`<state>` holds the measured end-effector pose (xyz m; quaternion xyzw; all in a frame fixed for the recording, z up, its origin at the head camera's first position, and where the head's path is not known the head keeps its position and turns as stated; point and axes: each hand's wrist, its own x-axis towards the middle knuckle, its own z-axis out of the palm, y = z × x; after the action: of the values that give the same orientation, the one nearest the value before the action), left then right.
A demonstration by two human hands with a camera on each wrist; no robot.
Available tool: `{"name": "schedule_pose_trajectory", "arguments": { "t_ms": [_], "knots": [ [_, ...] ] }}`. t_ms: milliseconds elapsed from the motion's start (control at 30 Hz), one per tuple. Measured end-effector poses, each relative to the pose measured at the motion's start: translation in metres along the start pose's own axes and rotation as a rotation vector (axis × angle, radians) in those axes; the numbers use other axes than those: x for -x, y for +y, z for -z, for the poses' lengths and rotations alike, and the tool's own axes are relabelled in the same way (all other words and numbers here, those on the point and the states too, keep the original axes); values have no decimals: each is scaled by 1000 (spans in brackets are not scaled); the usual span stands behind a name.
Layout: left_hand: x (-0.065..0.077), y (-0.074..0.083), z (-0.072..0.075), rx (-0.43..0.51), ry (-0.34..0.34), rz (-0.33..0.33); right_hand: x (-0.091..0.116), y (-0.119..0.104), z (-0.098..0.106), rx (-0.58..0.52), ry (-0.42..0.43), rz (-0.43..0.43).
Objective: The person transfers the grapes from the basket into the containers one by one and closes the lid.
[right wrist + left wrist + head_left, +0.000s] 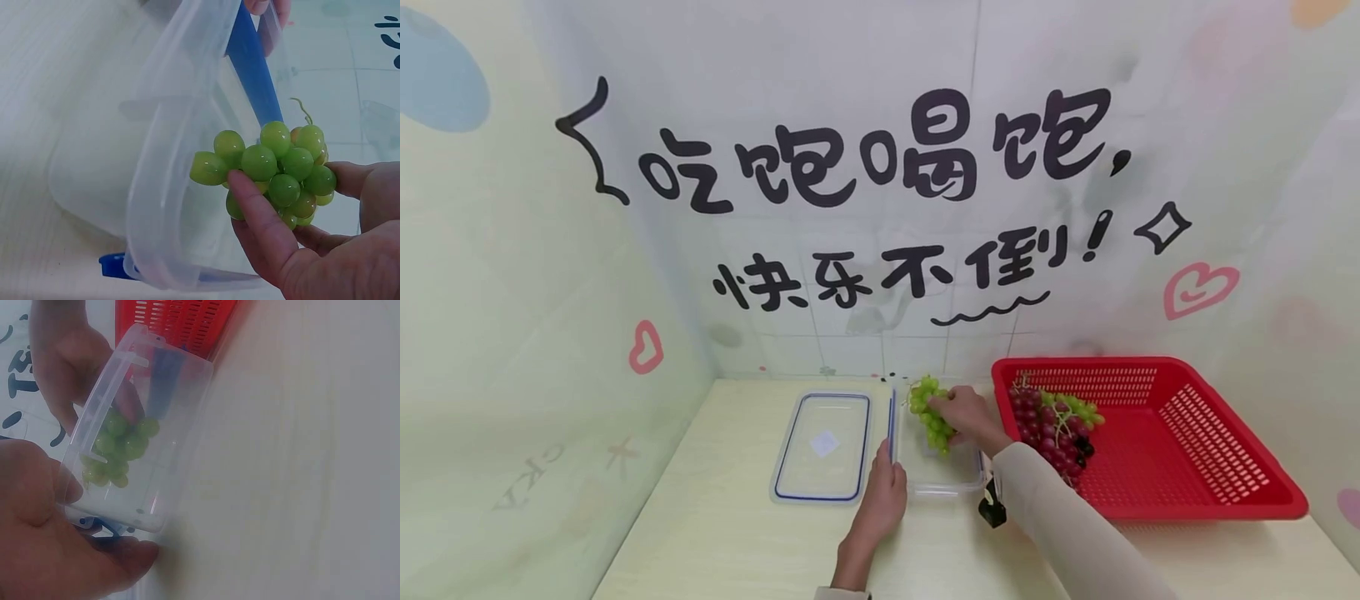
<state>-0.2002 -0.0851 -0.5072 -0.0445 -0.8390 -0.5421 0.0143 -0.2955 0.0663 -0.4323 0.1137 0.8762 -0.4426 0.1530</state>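
My right hand grips a bunch of green grapes over the clear plastic container, fingers spread round the berries. In the left wrist view the green grapes show through the container's clear wall. My left hand pinches the container's left side at the rim, with the thumb low by a blue latch and the fingers at the top edge. Blue latch flaps hang along the container's sides. To the left, the clear lid with a blue seal lies flat on the table.
A red perforated basket stands at the right, close by my right forearm. Inside its left part lie dark red grapes and more green grapes. A small black object is near the container's front right corner. Printed sheeting borders the table behind.
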Motion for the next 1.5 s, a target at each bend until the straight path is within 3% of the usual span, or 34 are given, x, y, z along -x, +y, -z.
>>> {"name": "schedule_pose_trajectory", "arguments": {
  "t_ms": [467, 800, 967, 1167, 1500],
  "knots": [
    [2, 5, 1, 19, -10, 17, -7, 2, -16, -39, 4, -54],
    [0, 6, 1, -6, -19, 27, -11, 5, -23, -75, -18, -12],
    [0, 7, 2, 7, -15, 40, -10, 5, -23, -89, -57, 4],
    [-1, 9, 0, 26, -30, 32, -11, 6, -18, -83, -71, -34],
    [0, 7, 4, 22, -34, 42, -11, 5, -15, -18, -127, -27]
  ]
}}
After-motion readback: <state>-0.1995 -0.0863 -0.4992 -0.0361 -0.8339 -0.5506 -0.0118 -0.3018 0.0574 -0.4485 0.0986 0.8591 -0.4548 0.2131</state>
